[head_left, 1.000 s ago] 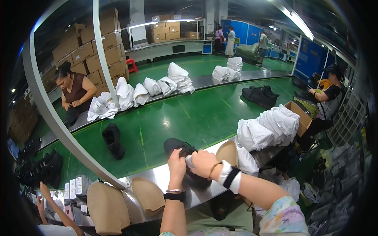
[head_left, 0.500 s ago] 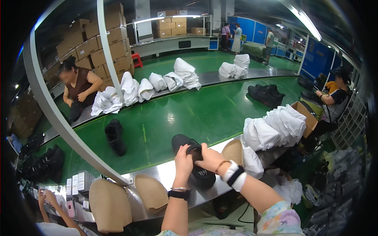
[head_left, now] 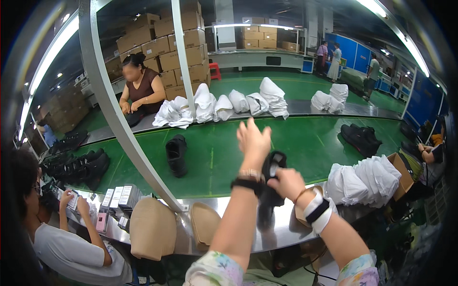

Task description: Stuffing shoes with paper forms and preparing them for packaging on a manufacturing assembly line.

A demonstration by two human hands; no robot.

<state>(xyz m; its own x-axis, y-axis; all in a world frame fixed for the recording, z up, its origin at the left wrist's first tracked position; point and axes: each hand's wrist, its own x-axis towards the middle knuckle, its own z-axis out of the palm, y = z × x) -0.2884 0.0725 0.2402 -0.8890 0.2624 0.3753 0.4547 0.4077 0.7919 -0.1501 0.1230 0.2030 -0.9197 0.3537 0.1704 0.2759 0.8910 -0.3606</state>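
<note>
My right hand [head_left: 287,185] grips a black shoe [head_left: 270,199] by its collar, above the metal ledge at the near edge of the green belt. The shoe hangs with one end up and is blurred by motion. My left hand [head_left: 253,142] stretches forward over the belt, fingers spread, holding nothing. Beyond its fingertips, white paper-wrapped bundles [head_left: 257,104] line the far metal ledge. Another black shoe [head_left: 176,156] lies by itself on the belt to the left.
Beige shaped inserts [head_left: 153,229] rest on the near ledge beside a slanted metal post [head_left: 129,138]. White wrapped bundles [head_left: 365,180] are piled at right near an open carton [head_left: 403,172]. Black shoes [head_left: 359,139] sit on the belt. Co-workers are at left and across the belt.
My left hand has let go of the shoe and moved forward over the belt. My right hand keeps the shoe, now tipped more upright. The view has turned left.
</note>
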